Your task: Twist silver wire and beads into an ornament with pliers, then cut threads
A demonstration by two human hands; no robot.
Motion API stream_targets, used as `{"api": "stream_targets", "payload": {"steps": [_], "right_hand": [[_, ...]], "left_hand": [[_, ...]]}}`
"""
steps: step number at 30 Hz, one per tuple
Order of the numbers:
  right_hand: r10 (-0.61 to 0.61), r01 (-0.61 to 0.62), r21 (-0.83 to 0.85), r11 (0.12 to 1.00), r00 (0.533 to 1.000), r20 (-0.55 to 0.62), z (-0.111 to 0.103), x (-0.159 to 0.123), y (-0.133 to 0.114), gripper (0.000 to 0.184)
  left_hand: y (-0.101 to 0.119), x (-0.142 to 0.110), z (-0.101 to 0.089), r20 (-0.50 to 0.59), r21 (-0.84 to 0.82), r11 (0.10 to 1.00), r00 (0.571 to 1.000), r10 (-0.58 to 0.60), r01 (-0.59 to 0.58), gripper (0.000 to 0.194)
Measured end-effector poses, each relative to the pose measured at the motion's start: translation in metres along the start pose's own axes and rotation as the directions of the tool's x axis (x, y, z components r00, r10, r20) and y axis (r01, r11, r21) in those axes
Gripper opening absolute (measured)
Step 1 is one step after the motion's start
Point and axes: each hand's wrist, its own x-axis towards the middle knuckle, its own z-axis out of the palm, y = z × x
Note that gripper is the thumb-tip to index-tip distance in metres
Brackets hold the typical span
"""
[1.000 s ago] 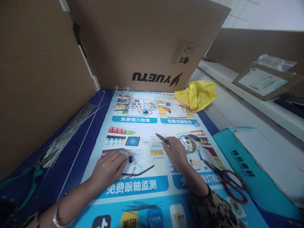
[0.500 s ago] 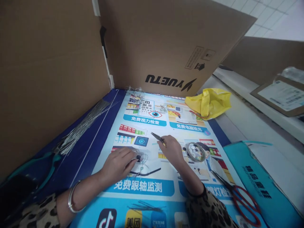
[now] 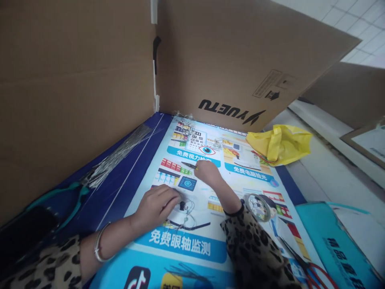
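In the head view, my right hand [image 3: 207, 173] was clenched around a dark, pointed tool [image 3: 189, 165] over the printed sheet [image 3: 197, 247]. My left hand [image 3: 156, 205] was beside thin wire loops [image 3: 191, 220]; whether its fingers pinched any, I couldn't tell.

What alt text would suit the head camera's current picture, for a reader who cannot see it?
A person's right hand holds a pointed metal tool and the left hand is at tangled thin wire, both over a printed poster. Around them lie teal-handled pliers, red-handled scissors and a yellow bag; cardboard stands behind.
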Motion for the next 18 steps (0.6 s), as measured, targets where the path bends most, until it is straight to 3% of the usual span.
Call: {"api": "stream_targets", "payload": {"steps": [6,12,15,18], "right_hand": [[-0.015,0.02,-0.055,0.998,0.996,0.093,-0.01,0.012,-0.012,0.03],[-0.005,0.005,-0.052,0.999,1.0,-0.002,-0.008,-0.004,-0.012,0.022],[-0.018,0.016,-0.022,1.0,0.995,-0.093,-0.01,-0.022,-0.012,0.021],[-0.039,0.041,0.01,0.999,0.979,-0.199,-0.016,-0.047,-0.018,0.022]], "left_hand": [[-0.001,0.0,-0.002,-0.039,-0.053,0.998,0.998,-0.04,0.038,0.014],[-0.005,0.003,-0.003,-0.059,-0.131,0.98,0.986,-0.155,0.146,0.017],[-0.005,0.016,-0.009,-0.013,-0.238,0.918,0.944,-0.328,0.316,0.02],[0.001,0.038,-0.014,0.116,-0.403,0.783,0.875,-0.469,0.473,0.027]]}}
